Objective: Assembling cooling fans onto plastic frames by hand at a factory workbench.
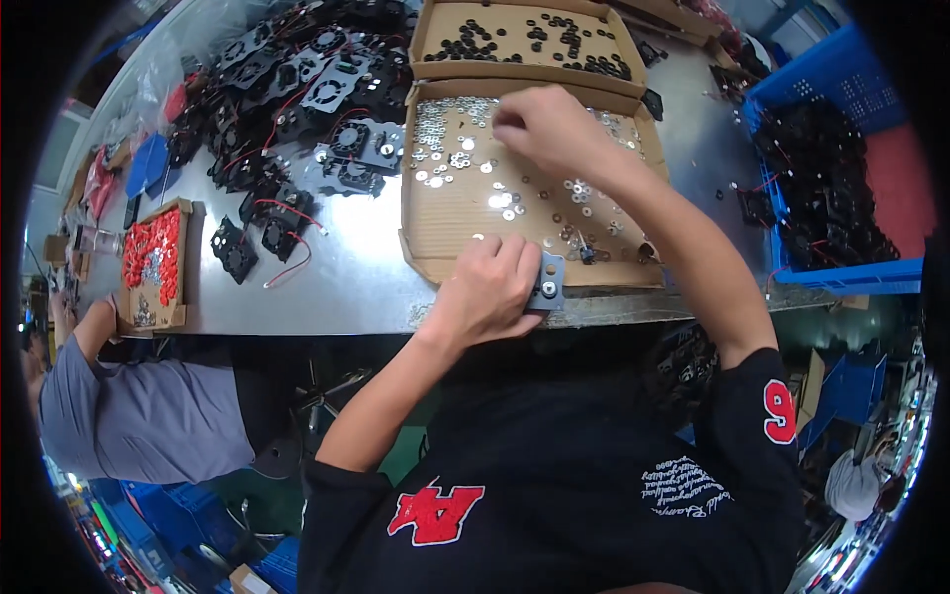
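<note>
Desk (pixel 348 289), head view: one worker seated near me, two bare hands busy. Left hand (pixel 490 284) grips a grey plate part (pixel 551 284) over the desk's front edge, fingers pressed together along it, thumb underneath. Right hand (pixel 550 124) hangs over the near cardboard tray (pixel 435 223), fingers curled and bunched; cannot tell whether they pinch one of the metal washers (pixel 435 129).

Risks, my judgement. Grey part sits right at the edge, so a loosened left grip could drop it to the floor. Washers lie flat and crowded; bunched fingers might lift two or none. Sizes and tones look mixed, so a wrong one could be taken. Right forearm crosses the tray low; a sleeve or elbow might sweep pieces aside.

Count: grey part in hand, one. Cardboard trays, three: the near one, a rear one (pixel 524 69) with black rings (pixel 470 49), a small one (pixel 184 267) at left with red pieces (pixel 148 243). Black fans (pixel 234 249) set apart from the heap (pixel 346 139), two. Blue crate (pixel 861 275), one. Co-worker (pixel 158 416) at left, one. Washers, rings, heaped units: too many, overlapping.
</note>
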Action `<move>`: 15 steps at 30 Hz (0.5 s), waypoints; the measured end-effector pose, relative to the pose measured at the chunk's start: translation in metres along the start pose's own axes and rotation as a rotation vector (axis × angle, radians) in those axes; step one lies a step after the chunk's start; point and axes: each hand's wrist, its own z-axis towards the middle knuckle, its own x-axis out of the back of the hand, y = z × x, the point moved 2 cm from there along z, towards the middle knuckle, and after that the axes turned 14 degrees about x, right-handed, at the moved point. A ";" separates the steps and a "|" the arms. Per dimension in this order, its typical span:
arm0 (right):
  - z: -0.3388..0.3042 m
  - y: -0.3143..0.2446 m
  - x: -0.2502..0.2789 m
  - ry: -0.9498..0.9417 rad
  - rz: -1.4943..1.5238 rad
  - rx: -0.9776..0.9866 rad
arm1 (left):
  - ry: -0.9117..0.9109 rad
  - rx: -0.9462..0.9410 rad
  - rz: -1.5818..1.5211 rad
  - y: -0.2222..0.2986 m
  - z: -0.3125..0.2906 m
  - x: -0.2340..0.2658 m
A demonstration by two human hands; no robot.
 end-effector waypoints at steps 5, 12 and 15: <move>0.052 0.023 -0.013 -0.164 -0.204 0.002 | 0.036 -0.010 0.003 0.005 0.000 -0.001; 0.072 0.011 -0.011 -0.479 -0.367 -0.150 | 0.082 0.008 -0.017 0.006 -0.001 -0.004; 0.072 0.012 -0.010 -0.491 -0.291 -0.121 | 0.101 0.011 -0.027 0.003 -0.003 -0.006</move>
